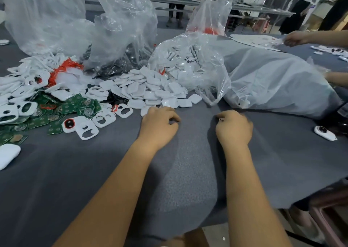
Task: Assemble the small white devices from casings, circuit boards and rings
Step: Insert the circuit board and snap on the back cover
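Room: people stand at long tables behind.
Bench: grey cloth under my forearms.
Casings: white pile spilling from a clear bag.
Circuit boards: green heap, far left.
My left hand: fingers curled, beside the pile's edge.
My right hand: loose fist; contents unclear.

Two bare hands are seen on the grey felt-covered table: the left hand and the right hand. Five clear plastic bags are counted along the far edge; the one at centre spills flat white rounded-square casing backs, too many to be counted. Green square circuit boards are heaped at the left edge, likewise uncounted. About four white casing fronts with cut-out windows lie apart near the heap, with one bearing a red ring. One assembled white device is shown at the right edge.
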A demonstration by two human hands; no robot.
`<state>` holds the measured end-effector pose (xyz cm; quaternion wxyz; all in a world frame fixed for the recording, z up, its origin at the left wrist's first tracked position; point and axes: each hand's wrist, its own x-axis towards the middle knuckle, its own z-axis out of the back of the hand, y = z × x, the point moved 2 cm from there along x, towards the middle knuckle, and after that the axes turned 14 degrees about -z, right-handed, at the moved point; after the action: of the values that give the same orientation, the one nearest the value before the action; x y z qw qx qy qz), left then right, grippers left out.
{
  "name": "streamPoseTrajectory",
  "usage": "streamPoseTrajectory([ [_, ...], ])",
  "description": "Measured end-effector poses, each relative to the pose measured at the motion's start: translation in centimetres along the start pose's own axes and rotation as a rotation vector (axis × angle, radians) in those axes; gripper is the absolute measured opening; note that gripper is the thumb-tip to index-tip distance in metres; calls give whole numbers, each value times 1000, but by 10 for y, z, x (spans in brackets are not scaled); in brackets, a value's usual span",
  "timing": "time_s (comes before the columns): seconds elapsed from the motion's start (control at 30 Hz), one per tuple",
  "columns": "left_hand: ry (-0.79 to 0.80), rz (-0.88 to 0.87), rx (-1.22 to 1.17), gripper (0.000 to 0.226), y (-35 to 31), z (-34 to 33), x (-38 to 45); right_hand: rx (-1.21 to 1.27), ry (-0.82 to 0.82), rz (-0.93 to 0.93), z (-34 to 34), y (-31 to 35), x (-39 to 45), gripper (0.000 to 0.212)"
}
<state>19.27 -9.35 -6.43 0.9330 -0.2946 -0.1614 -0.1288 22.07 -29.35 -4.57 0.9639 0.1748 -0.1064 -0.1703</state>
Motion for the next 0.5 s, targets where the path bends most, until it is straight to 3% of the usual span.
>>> streamPoseTrajectory([
  [0.1, -54, 9, -71, 27, 9, 9, 1, -1, -53, -62, 1, -1, -6, 34],
  [0.23, -165, 80, -267, 28, 9, 13, -1, 23, -107, 95, 0, 36, -29, 27],
  [0.4, -410, 222, -346, 32, 25, 28, -8, 142, 39, 421, -21, 115, -63, 22],
  [0.5, -531, 315, -380, 40, 39, 40, -14, 143, 178, 508, -41, 149, -67, 27],
])
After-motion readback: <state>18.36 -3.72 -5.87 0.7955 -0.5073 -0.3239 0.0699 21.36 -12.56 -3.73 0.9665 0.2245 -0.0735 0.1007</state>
